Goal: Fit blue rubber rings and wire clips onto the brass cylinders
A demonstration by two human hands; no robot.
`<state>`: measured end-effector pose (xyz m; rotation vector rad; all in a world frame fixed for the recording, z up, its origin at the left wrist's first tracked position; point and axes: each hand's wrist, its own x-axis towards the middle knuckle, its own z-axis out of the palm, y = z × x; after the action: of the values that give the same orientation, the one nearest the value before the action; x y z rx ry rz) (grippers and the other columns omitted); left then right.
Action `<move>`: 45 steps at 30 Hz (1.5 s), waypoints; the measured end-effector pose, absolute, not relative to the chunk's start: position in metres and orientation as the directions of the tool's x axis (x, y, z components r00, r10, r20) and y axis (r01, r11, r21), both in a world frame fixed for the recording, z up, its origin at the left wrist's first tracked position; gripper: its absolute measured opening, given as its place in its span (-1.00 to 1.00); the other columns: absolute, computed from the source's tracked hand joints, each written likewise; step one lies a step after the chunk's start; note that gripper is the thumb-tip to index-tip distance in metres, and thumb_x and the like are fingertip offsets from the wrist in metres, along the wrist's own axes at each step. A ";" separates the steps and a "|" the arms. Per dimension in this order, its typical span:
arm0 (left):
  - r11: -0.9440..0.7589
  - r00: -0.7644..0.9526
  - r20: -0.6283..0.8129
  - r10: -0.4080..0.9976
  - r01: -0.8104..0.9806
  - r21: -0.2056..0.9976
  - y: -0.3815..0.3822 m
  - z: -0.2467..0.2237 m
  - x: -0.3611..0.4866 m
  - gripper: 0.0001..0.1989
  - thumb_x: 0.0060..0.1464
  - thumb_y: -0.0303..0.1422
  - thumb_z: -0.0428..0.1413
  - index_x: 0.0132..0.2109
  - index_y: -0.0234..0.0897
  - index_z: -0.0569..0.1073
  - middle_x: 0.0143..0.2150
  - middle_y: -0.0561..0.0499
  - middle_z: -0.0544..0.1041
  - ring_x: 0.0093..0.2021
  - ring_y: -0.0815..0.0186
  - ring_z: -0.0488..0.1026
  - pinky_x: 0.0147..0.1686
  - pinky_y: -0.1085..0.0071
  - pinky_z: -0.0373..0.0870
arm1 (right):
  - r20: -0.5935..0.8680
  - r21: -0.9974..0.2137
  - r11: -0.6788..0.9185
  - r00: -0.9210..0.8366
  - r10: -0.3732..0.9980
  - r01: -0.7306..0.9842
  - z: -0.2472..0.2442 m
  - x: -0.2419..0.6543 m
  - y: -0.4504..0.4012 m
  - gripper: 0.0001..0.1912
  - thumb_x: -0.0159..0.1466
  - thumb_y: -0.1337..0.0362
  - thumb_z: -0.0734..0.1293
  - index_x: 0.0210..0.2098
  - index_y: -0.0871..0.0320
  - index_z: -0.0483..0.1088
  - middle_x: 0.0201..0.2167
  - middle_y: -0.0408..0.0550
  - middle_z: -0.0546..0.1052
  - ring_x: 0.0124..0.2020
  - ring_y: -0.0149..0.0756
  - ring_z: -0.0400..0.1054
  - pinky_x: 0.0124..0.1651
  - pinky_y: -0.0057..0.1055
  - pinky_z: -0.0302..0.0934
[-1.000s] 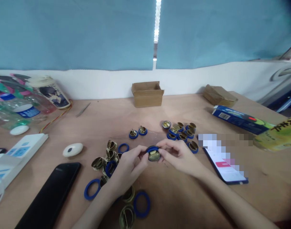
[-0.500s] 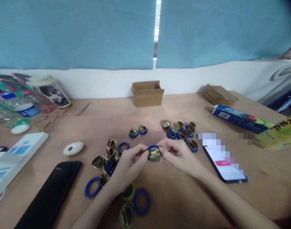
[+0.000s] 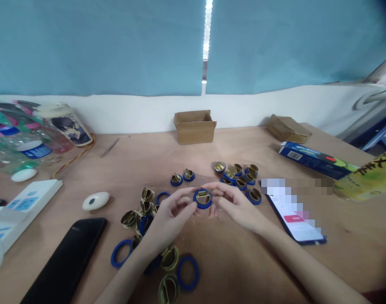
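Observation:
Between my two hands is a round gold metal piece with a crossbar (image 3: 203,196), and a blue ring (image 3: 203,206) encircles its edge. My left hand (image 3: 175,209) grips it at the left with thumb and fingers. My right hand (image 3: 235,207) is closed at its right edge, the fingertips partly hidden. Left of my left hand lie several loose gold pieces (image 3: 128,218) and blue rings (image 3: 121,253); another blue ring (image 3: 187,273) rests below. Beyond my hands, two ringed gold pieces (image 3: 188,175) sit apart from a cluster of several more (image 3: 241,183).
An open cardboard box (image 3: 195,130) stands by the wall. At the right are a lit phone (image 3: 295,217), a blue box (image 3: 313,158) and a yellow package (image 3: 366,181). A black phone (image 3: 68,257), a white oval object (image 3: 95,201), a power strip (image 3: 25,207) and bottles (image 3: 31,147) occupy the left.
The held piece has tilted in my fingers, so the blue ring now shows all round it. My hands stay nearly in place, and the view has shifted slightly.

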<state>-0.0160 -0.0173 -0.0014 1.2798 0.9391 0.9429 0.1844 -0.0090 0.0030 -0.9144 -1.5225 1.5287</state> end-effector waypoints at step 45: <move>0.082 0.349 -0.049 0.936 -0.081 0.993 -0.016 -0.004 -0.012 -0.63 0.07 -0.31 0.26 0.04 -0.25 0.49 -0.15 -0.06 0.65 -0.14 0.20 0.57 -0.06 0.26 0.45 | 0.176 -0.943 0.259 -0.348 0.921 0.209 0.003 0.183 -0.020 -0.57 0.23 0.43 0.26 0.07 0.06 0.26 -0.36 -0.16 0.40 -0.43 -0.39 0.31 -0.41 -0.44 0.25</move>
<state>-0.0118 -0.0160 -0.0041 1.2397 0.9118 0.9442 0.1827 -0.0196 0.0026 -1.0411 -1.7416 1.1385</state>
